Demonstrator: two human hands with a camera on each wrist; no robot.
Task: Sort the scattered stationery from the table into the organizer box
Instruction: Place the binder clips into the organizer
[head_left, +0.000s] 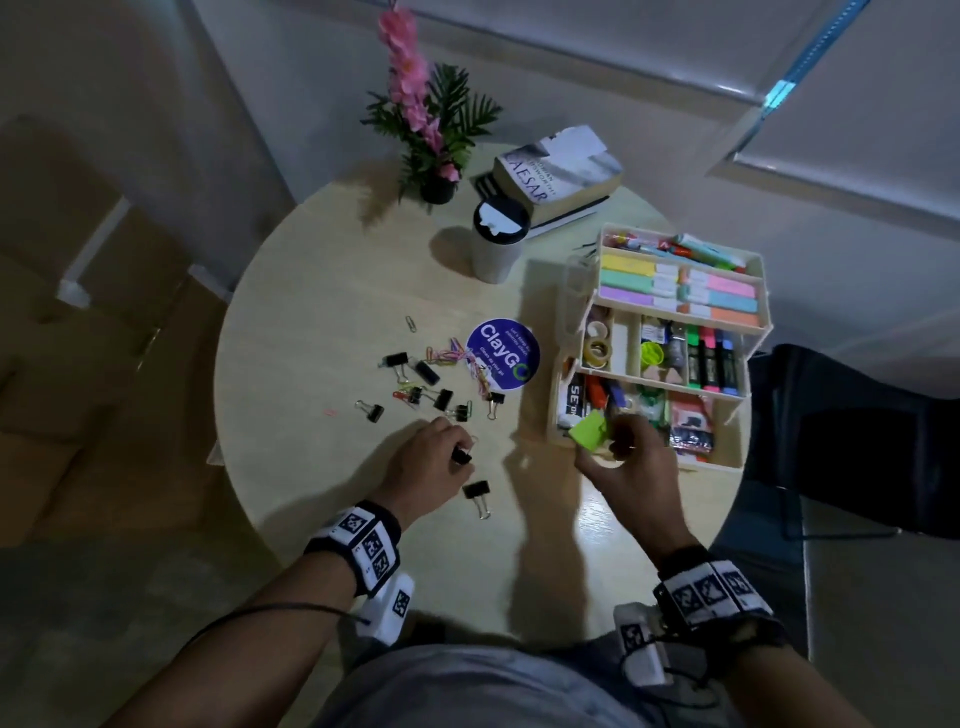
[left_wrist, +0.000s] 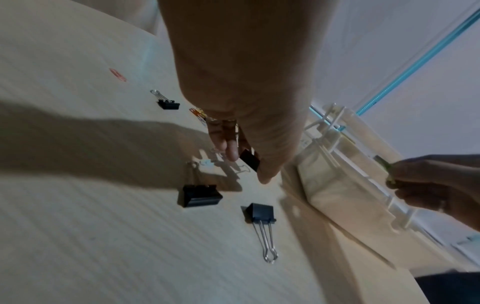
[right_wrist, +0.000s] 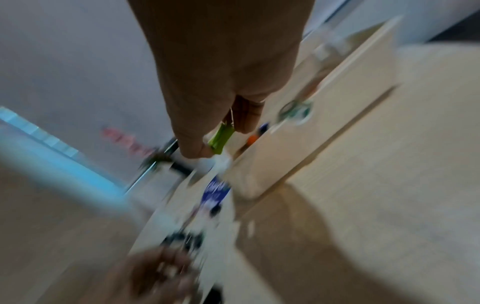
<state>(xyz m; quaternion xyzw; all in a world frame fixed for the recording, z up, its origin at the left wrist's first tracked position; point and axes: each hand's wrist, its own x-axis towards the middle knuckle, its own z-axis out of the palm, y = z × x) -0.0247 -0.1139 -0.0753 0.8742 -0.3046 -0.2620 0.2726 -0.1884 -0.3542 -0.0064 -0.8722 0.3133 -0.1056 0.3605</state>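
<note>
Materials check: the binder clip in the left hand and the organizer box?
Binder clip: matte black body, likely painted sheet metal; the loose clips nearby have shiny wire handles. Organizer box: cream, smooth with thin moulded walls and dividers, so probably plastic, though painted wood isn't ruled out.

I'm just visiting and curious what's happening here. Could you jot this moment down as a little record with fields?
Setting: round table with a tiered organizer box on its right side
Left hand: pinches a black binder clip just above the table
Right hand: holds a green sticky-note pad at the box's front corner
Loose on the table: more binder clips and coloured paper clips
Also there: cup, books, potted flowers, blue sticker
</note>
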